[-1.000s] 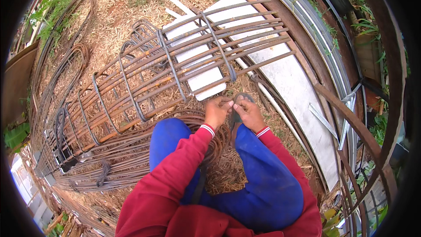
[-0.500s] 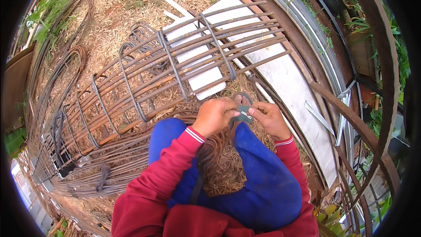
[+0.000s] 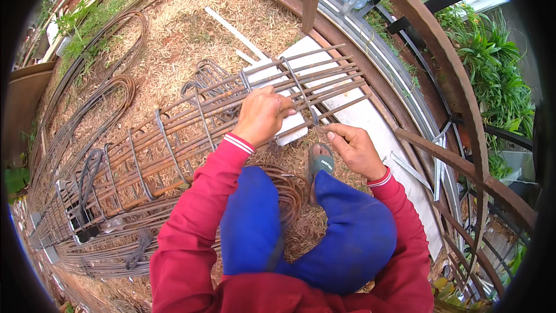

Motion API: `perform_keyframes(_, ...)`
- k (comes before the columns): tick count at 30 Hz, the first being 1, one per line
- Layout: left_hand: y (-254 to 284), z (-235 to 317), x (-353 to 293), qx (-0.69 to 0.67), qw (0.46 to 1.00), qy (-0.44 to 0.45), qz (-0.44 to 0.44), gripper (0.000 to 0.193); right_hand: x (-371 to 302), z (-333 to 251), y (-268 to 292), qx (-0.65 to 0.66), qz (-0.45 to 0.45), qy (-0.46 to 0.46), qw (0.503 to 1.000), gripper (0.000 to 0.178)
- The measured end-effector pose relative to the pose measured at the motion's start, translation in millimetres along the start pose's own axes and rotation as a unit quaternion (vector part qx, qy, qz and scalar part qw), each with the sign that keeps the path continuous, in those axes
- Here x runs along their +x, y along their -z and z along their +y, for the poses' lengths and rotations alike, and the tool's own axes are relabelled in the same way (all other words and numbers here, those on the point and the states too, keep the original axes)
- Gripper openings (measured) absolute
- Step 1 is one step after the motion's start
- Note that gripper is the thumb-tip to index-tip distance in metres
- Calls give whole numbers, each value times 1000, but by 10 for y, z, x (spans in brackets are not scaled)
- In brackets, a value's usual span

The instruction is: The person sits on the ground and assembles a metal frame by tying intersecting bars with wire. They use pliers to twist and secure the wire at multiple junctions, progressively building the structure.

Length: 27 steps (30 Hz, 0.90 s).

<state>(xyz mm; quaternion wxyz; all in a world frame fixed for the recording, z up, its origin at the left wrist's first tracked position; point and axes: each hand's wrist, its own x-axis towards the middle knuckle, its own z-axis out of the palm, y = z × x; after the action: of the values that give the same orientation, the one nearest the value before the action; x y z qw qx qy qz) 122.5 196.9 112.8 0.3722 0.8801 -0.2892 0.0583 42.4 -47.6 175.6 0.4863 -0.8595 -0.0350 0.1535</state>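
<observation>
A long cage of rusty steel rebar (image 3: 174,124) with grey stirrups lies slantwise in front of me. My left hand (image 3: 263,116) is over the bars near the cage's right end, its fingers curled closed; what they grip, if anything, is hidden. My right hand (image 3: 356,150) is beside the lower corner of the last stirrup (image 3: 300,90), thumb and forefinger pinched together. Whatever is between those fingertips is too small to make out. Below the right hand my foot in a dark sandal (image 3: 320,162) rests on the straw-covered ground.
White boards (image 3: 385,174) lie under and beyond the cage's right end. Coiled rebar (image 3: 292,191) sits by my knees, and bent bars (image 3: 124,87) curve at the left. A brown metal frame (image 3: 463,174) rises at the right, with green plants behind it.
Both hands have moved up from near the sandal to the cage's right end and spread apart. The left hand now lies over the bars. The view has shifted too.
</observation>
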Motion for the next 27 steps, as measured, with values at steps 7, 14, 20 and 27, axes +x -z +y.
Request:
perform_keyframes(7,116,-329,220,164,974,-138,-69,15,343,62,0,-71,-5,35,997,25)
perform_keyframes(14,-179,-792,459,-21,987,124,98,32,1103,391,-29,35,63,-68,995,22)
perform_keyframes(20,-240,-1096,607,-74,950,300,50,23,1716,486,-7,103,-49,-201,973,24)
perform_keyframes(27,-336,-1078,745,-42,952,304,5,24,1893,373,121,258,-95,-287,917,22)
